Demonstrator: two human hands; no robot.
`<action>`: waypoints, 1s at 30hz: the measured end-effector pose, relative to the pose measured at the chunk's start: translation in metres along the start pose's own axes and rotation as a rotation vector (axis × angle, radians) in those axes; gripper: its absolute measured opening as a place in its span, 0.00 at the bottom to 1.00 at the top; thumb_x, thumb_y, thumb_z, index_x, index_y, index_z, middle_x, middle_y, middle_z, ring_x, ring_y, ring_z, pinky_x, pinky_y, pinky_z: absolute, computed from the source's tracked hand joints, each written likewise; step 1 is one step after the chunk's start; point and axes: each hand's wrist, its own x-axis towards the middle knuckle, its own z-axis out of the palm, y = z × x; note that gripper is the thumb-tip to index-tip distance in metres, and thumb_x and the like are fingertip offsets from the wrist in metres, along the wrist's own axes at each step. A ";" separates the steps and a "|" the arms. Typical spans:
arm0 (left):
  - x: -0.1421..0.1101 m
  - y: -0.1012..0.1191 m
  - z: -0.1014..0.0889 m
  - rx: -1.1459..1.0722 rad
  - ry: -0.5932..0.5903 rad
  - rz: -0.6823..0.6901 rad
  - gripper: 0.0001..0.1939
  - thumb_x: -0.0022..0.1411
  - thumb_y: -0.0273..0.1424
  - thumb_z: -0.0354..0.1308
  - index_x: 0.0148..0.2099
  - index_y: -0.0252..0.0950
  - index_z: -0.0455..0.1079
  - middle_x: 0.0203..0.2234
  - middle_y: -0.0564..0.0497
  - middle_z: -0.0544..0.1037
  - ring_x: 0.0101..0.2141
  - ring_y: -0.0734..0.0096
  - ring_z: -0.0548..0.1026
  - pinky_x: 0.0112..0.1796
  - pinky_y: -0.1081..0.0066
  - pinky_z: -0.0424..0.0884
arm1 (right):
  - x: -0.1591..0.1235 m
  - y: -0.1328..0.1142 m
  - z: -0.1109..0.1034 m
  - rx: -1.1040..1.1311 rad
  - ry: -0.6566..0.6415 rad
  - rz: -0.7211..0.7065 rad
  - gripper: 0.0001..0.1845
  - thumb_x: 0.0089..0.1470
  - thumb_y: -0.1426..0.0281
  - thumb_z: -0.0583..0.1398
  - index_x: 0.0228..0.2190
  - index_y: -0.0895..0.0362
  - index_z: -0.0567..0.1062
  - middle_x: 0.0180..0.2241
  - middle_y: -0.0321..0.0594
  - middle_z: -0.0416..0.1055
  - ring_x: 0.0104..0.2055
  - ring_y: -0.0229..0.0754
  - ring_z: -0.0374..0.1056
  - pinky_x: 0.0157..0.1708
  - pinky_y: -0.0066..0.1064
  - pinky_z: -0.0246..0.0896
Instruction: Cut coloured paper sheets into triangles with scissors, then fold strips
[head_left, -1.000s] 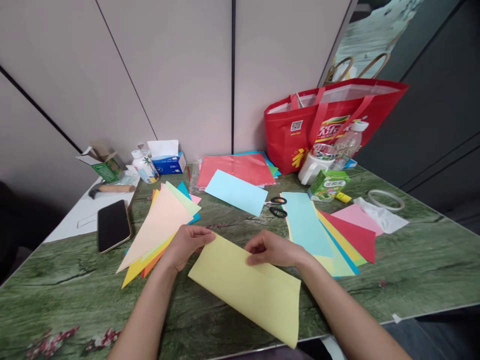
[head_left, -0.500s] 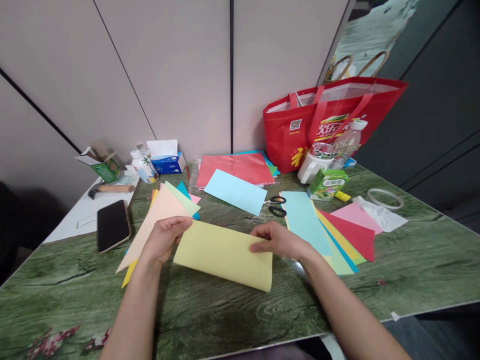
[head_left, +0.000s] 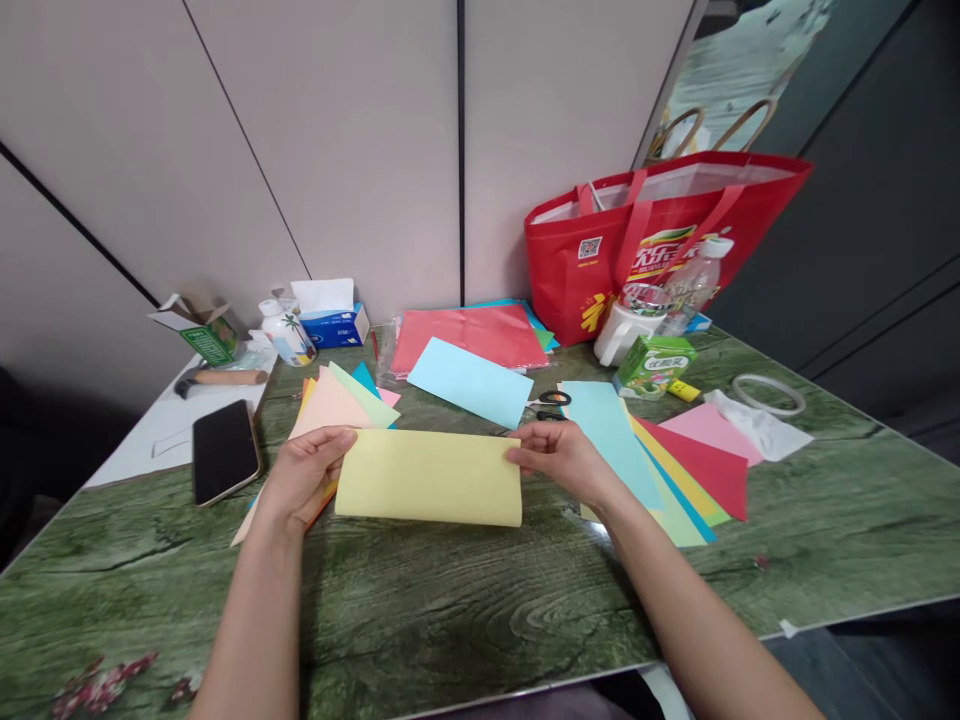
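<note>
A sheet of yellow paper [head_left: 429, 480], folded over along its lower edge, is held up above the green wood-patterned table [head_left: 420, 620]. My left hand [head_left: 309, 475] pinches its upper left corner between thumb and fingers. At the upper right corner, my right hand [head_left: 559, 458] grips it the same way. Behind the left hand lies a fan of coloured paper [head_left: 337, 405], partly covered by that hand. Beyond the yellow sheet are a light blue sheet [head_left: 471, 383] and black-handled scissors [head_left: 553, 400], their blades mostly hidden under the blue sheet.
Right of my right hand spreads another fan of coloured sheets [head_left: 611, 435]. A green drink carton [head_left: 655, 366], a white mug [head_left: 622, 335] and a red bag [head_left: 574, 280] stand behind it. On the left are a phone [head_left: 225, 453], a hammer [head_left: 225, 377] and a blue tissue box [head_left: 335, 326].
Both hands have shifted left with the yellow paper. Its right end has come up, so the sheet now sits nearly level instead of slanting down to the right.
</note>
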 end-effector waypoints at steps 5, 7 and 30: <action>0.001 -0.001 -0.001 0.011 0.007 0.006 0.15 0.32 0.31 0.71 0.27 0.32 0.76 0.18 0.50 0.79 0.19 0.72 0.74 0.23 0.75 0.71 | -0.001 -0.001 0.000 0.029 0.023 -0.001 0.17 0.36 0.59 0.67 0.27 0.58 0.76 0.24 0.36 0.74 0.24 0.37 0.67 0.27 0.32 0.65; 0.001 -0.002 -0.002 0.018 0.008 0.008 0.14 0.33 0.31 0.71 0.27 0.32 0.76 0.19 0.49 0.79 0.20 0.71 0.74 0.24 0.74 0.71 | 0.000 -0.001 0.000 0.036 0.032 -0.001 0.17 0.36 0.59 0.67 0.26 0.58 0.76 0.23 0.36 0.74 0.24 0.36 0.66 0.27 0.32 0.65; 0.005 -0.011 0.000 0.125 -0.006 0.061 0.18 0.33 0.35 0.71 0.29 0.32 0.76 0.20 0.48 0.79 0.22 0.68 0.75 0.25 0.71 0.70 | 0.009 0.011 -0.007 0.021 0.137 0.092 0.21 0.33 0.54 0.66 0.24 0.57 0.74 0.20 0.36 0.72 0.23 0.37 0.66 0.26 0.31 0.64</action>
